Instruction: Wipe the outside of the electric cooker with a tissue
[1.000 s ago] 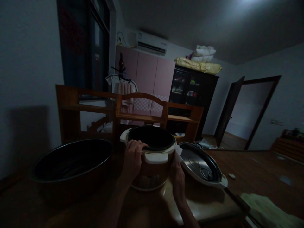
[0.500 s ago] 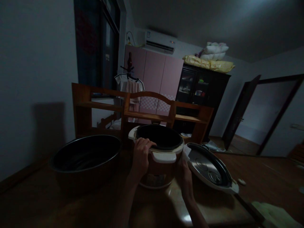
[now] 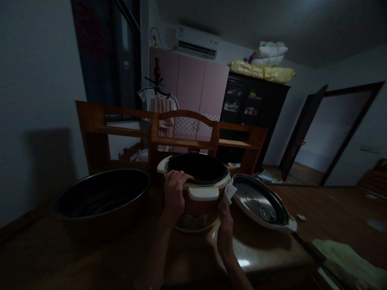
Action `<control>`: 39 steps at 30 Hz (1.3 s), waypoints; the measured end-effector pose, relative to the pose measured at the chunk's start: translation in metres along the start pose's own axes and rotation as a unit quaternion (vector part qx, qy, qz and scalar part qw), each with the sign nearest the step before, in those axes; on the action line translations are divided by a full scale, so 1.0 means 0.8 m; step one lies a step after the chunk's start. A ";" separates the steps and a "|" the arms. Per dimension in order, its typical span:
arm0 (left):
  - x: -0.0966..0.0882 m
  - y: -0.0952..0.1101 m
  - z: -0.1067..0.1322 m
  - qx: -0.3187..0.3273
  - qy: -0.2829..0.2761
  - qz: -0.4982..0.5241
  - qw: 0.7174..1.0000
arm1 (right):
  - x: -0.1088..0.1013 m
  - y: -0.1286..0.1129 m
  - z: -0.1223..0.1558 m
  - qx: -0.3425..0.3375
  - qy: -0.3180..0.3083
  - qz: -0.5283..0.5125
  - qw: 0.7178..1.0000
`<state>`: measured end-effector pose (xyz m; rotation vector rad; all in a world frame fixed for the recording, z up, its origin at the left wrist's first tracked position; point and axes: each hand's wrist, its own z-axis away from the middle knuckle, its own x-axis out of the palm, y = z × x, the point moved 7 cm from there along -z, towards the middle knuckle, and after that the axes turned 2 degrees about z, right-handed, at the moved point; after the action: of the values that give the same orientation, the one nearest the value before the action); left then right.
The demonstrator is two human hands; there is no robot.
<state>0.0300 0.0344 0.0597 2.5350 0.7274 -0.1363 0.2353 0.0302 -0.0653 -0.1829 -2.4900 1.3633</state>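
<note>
An electric cooker with a white rim and handles stands upright on the desk, its lid off and its dark inside facing up. My left hand grips its near-left rim, fingers bent over the edge. At the cooker's right side, my right hand holds a white tissue against the outer wall just below the rim. The fingertips behind the tissue are partly hidden. Right of the cooker lies the detached lid, its metal inner face up. A large dark pot sits on the left.
The wooden desk has a shelf rack along its back. A small white object is seen beyond the lid, and a pale green cloth lies at lower right. A wall closes off the left side.
The view has shifted, so the whole scene sits slightly left and higher. My left hand stays on the rim; my right hand, with the tissue, remains at the cooker's right side.
</note>
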 end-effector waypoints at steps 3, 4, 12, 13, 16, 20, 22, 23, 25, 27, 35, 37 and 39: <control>0.000 -0.002 0.000 0.001 0.006 -0.006 1.000 | -0.004 0.000 -0.006 0.008 0.003 0.001 1.000; 0.000 -0.002 0.001 0.000 0.007 -0.007 1.000 | -0.005 0.000 -0.011 0.010 0.004 0.003 1.000; 0.001 -0.002 0.000 0.002 0.003 -0.010 1.000 | -0.015 0.010 -0.039 0.043 0.033 0.012 0.998; 0.001 -0.002 0.000 0.001 0.003 -0.010 1.000 | -0.013 0.008 -0.037 0.038 0.032 0.011 0.999; 0.001 -0.002 0.000 0.000 0.004 -0.008 1.000 | -0.004 -0.001 -0.024 0.015 0.027 0.003 1.000; 0.001 -0.001 0.000 -0.001 0.009 -0.010 1.000 | 0.004 -0.004 -0.001 0.011 0.010 0.011 1.000; 0.001 -0.001 -0.001 -0.004 0.009 -0.011 1.000 | 0.005 -0.003 0.007 0.008 0.001 0.013 1.000; 0.001 -0.001 -0.001 -0.003 0.008 -0.010 1.000 | 0.005 -0.002 0.009 0.005 -0.001 0.014 1.000; 0.001 0.001 -0.001 0.002 0.008 -0.009 1.000 | 0.004 -0.001 0.010 0.003 0.003 0.015 1.000; 0.001 0.002 -0.001 0.008 0.007 -0.008 1.000 | 0.003 -0.001 0.009 0.004 0.005 0.020 1.000; 0.002 0.000 0.001 0.002 0.012 -0.023 1.000 | 0.032 0.000 0.051 -0.060 -0.097 0.198 0.974; 0.002 0.000 0.001 0.008 0.013 -0.026 1.000 | 0.046 0.003 0.066 -0.105 -0.139 0.294 0.940; 0.002 0.000 0.001 0.010 0.011 -0.031 0.999 | 0.055 0.005 0.074 -0.148 -0.152 0.375 0.903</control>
<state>0.0318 0.0345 0.0584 2.5372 0.8167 -0.1359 0.1746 -0.0043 -0.0897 -1.1870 -3.0384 1.3057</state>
